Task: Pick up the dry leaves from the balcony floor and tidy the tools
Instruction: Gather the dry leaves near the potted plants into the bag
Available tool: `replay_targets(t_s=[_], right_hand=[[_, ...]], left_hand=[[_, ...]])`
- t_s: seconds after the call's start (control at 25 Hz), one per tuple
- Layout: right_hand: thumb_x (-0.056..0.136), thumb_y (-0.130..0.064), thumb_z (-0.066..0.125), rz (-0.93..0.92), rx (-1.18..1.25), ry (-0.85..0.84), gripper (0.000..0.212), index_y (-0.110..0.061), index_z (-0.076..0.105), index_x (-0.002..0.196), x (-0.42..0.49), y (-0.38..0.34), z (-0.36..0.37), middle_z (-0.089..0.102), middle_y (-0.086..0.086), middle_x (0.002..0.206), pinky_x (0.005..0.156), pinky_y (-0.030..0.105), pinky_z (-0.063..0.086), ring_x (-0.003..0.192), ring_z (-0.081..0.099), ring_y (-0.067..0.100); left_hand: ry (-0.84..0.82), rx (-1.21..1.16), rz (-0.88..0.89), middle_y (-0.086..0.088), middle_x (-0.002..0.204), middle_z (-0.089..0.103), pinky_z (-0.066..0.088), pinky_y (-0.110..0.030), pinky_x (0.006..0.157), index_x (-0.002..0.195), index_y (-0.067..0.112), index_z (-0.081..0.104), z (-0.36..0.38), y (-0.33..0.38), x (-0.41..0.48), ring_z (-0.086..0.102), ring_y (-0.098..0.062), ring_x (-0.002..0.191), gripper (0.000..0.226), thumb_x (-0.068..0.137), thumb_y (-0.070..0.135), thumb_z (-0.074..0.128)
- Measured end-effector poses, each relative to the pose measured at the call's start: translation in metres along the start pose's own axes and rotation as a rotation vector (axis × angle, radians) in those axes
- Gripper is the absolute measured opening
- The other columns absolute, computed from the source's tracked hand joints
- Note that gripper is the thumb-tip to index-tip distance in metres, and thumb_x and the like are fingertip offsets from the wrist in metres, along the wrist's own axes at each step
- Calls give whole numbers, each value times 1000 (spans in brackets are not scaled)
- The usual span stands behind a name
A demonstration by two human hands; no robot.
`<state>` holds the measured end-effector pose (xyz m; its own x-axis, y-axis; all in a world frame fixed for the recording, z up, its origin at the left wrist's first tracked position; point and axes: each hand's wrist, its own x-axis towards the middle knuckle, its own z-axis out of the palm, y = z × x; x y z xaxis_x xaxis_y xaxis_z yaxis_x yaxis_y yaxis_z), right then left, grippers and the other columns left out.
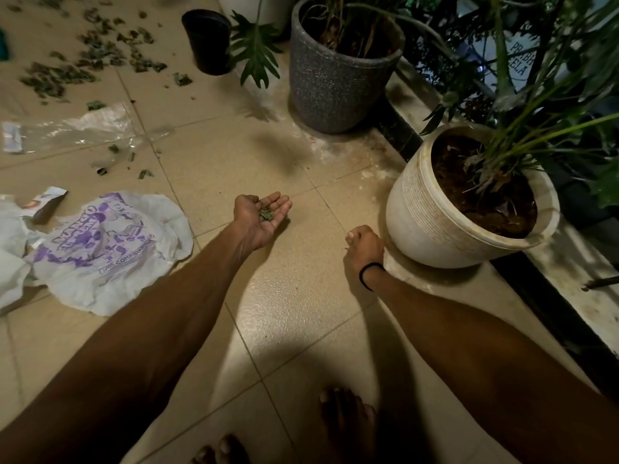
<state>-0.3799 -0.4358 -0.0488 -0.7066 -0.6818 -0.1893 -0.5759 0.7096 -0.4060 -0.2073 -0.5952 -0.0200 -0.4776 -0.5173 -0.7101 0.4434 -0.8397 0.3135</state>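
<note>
My left hand (259,217) is stretched out palm up over the tiled floor, fingers relaxed, with a small clump of dry leaves (266,214) lying in the palm. My right hand (363,244) is low beside the white pot (432,229), fingers curled; a tiny leaf fragment seems pinched at the fingertips, but I cannot be sure. Many dry leaves (90,58) are scattered over the floor at the far left. A few more leaf bits (124,159) lie near the clear plastic.
A white bag with purple print (100,252) lies crumpled on the floor at left. A clear plastic sheet (77,128) lies behind it. A grey planter (338,78), a black pot (206,41) and the raised ledge (569,296) line the right side. My bare toes (338,416) show below.
</note>
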Motion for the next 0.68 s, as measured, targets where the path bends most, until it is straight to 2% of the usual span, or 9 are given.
replay_targets(t_s=[0.04,0.12,0.2,0.28,0.36,0.44,0.52,0.64,0.68], right_hand=[[92,-9,56,33,60,16,18,-12,66,107,4,0,-2,62,6,105,86,28,47,100,58,23],[92,-9,59,98,256,42,8,-11,66,90,9,-2,-7,63,1,89,63,10,47,85,58,16],[89,-1,60,94,352,-10,12,-8,66,81,11,-4,-8,64,2,79,48,4,40,73,57,13],[86,4,58,13,209,-104,16,-6,70,79,10,-3,-6,67,4,77,54,8,46,70,60,12],[84,4,57,-72,47,-110,23,-10,67,69,5,-1,0,63,5,72,64,25,50,68,60,14],[85,-2,57,-171,-105,-124,25,-24,53,73,-1,-1,6,49,1,79,69,28,40,73,47,14],[87,-11,57,-217,-189,-136,18,-27,49,83,-6,0,10,43,-1,88,72,30,36,81,40,16],[81,-15,51,15,38,-76,3,-15,54,82,-18,-4,14,48,0,77,65,37,38,71,44,19],[82,-16,48,45,71,-63,8,-11,54,84,-19,-5,17,50,2,77,65,38,40,69,45,19]], left_hand=[[5,-6,7,-25,106,69,60,-35,73,107,-6,63,-3,3,0,67,-36,97,50,106,24,23],[9,-16,12,-25,107,69,61,-35,74,107,-6,63,-7,7,-1,67,-36,99,50,106,24,23],[7,-20,15,-25,108,69,61,-35,76,109,-6,63,-9,8,-2,67,-36,99,50,106,24,24],[11,-18,14,-25,109,69,61,-35,77,111,-6,63,-10,8,-2,67,-36,99,50,106,24,24],[12,-21,14,-25,108,69,61,-35,78,110,-6,64,-9,8,-3,68,-36,98,49,106,23,24],[14,-25,24,-25,107,70,61,-35,80,108,-6,64,-9,9,-5,68,-36,99,49,106,23,25],[18,-22,28,-25,106,70,61,-35,81,107,-6,64,-8,11,-6,68,-35,99,49,106,23,25],[25,-23,33,-25,105,70,61,-35,77,107,-6,65,-8,11,-6,69,-35,98,49,106,23,25],[25,-25,33,-25,105,70,61,-35,77,106,-6,64,-9,11,-7,68,-35,98,49,106,23,25]])
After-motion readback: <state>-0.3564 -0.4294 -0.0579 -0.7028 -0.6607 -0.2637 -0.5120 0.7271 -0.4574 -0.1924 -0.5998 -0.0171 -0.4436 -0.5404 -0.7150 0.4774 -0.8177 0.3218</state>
